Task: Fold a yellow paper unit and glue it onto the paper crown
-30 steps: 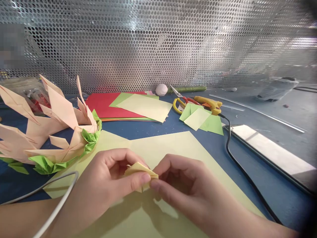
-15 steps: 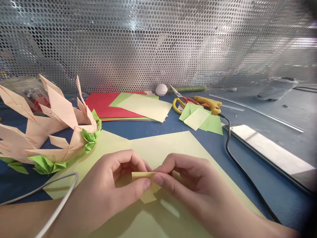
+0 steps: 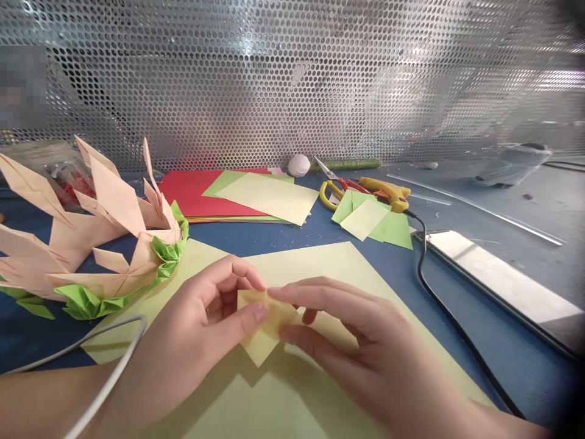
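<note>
A small piece of folded yellow paper (image 3: 259, 350) is held up above a large pale yellow sheet (image 3: 320, 262). My left hand (image 3: 205, 329) pinches its left part, thumb on the near face and fingers behind. On the other side, my right hand (image 3: 351, 329) has fingertips at the paper's top edge and thumb at its lower right edge. The right hand's fingers are curved and touch the paper. Part of the paper is hidden by the left thumb.
Pink and green folded-paper ring (image 3: 132, 238) at left, near a white cable (image 3: 123, 353). Behind lie red sheets (image 3: 201, 195), scissors (image 3: 326, 192), a yellow glue gun (image 3: 386, 190) and small green papers (image 3: 393, 228). A phone (image 3: 503, 277) and black cord (image 3: 439, 311) lie right.
The folded yellow paper has been turned so its face and a pointed lower corner show, where before its narrow edge faced up. The right hand's fingers have lifted and spread from their pinch.
</note>
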`<state>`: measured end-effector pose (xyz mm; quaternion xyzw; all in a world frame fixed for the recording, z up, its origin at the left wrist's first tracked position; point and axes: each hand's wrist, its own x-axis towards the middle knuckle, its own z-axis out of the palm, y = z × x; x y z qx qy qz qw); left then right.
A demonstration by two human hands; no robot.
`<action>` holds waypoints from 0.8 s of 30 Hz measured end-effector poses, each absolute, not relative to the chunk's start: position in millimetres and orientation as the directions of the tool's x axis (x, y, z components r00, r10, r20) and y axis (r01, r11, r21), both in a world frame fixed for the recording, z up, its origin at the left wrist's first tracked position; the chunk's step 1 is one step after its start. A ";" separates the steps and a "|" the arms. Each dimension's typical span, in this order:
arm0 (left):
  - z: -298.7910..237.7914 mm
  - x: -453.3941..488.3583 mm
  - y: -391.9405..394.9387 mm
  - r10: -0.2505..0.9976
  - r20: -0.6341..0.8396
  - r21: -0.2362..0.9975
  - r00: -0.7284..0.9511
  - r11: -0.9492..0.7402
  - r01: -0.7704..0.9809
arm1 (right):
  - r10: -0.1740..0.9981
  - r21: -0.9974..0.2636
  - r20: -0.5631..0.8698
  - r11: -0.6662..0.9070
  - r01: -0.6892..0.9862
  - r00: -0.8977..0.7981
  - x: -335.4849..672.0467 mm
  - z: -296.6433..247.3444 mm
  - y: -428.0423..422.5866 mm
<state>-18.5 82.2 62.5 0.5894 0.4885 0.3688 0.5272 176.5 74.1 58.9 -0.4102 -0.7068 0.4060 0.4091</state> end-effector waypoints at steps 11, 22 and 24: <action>70.2 -16.9 84.3 0.955 -0.138 0.956 0.261 0.060 0.287 | 0.971 -0.988 -0.015 0.022 0.153 -0.238 173.8 50.4 73.8; 74.0 -13.3 80.0 0.966 -0.161 0.960 0.202 0.106 0.258 | 0.955 -0.975 -0.078 -0.013 0.223 -0.286 173.7 59.9 74.7; 73.3 -11.1 78.3 0.967 -0.155 0.974 0.204 0.115 0.195 | 0.959 -0.979 -0.085 -0.030 0.202 -0.272 173.2 58.3 74.4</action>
